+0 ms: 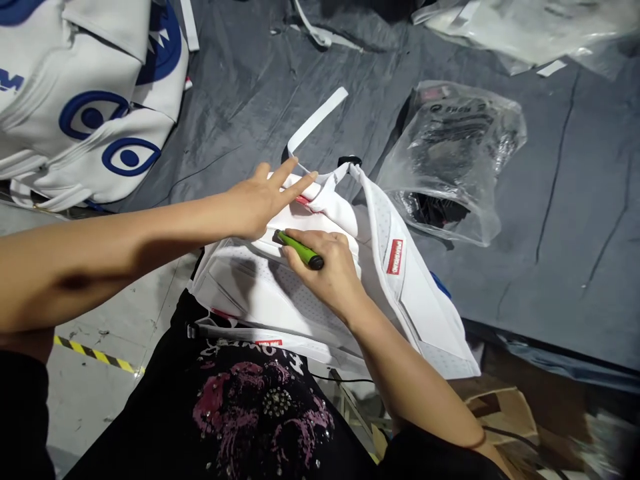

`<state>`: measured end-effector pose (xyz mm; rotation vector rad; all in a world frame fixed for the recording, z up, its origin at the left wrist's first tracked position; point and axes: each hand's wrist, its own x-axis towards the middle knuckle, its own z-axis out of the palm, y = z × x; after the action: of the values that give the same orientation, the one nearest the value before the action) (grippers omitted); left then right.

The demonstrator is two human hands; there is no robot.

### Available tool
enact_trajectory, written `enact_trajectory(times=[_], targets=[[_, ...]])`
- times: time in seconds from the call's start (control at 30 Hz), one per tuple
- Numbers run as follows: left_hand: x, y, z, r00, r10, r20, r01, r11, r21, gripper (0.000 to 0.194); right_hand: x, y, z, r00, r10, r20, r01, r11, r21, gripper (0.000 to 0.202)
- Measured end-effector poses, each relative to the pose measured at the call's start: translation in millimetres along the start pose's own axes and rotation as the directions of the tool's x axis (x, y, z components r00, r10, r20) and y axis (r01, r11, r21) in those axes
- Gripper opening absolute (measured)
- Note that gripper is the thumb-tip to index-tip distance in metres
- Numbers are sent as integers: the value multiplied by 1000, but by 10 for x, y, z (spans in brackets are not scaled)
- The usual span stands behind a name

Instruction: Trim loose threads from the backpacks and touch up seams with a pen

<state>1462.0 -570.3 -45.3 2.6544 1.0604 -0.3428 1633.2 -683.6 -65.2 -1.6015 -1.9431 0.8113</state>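
Observation:
A white backpack (320, 293) with perforated padding, shoulder straps and red labels lies across the table's near edge, against my body. My left hand (260, 203) rests on its upper part, fingers spread, holding nothing. In my right hand (330, 267) is a short green stick-like tool with black ends (300, 250); its exact kind I cannot make out. The tool's far end is at the white padded panel, just below my left hand. Beyond my fingers a loose white strap (320, 117) runs out from the top of the backpack over the table.
White bags with blue eye patches (90, 120) are piled at the left of the grey-covered table (565, 187). A clear plastic bag (465, 153) with dark contents lies to the right. More plastic packaging (530, 30) is at the far right, a cardboard box (505, 417) below.

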Motion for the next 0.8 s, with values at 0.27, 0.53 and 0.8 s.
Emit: enact_trajectory(times=[0.27,0.53,0.8], targets=[[-12,-32,-60,999,20,25,-20,1000,-5,117,22,-17,2,1000,12,0,-12,1000,-11,30],[-33,-19,-16,1000,1,-3,-1,998,-59,116,59,-131,118,998,-5,-61,0,996,-89,31],[-12,-10,-63,997,-3,79,10,996,-89,120,87,-230,179,997,-9,-76,0,993,-119,30]])
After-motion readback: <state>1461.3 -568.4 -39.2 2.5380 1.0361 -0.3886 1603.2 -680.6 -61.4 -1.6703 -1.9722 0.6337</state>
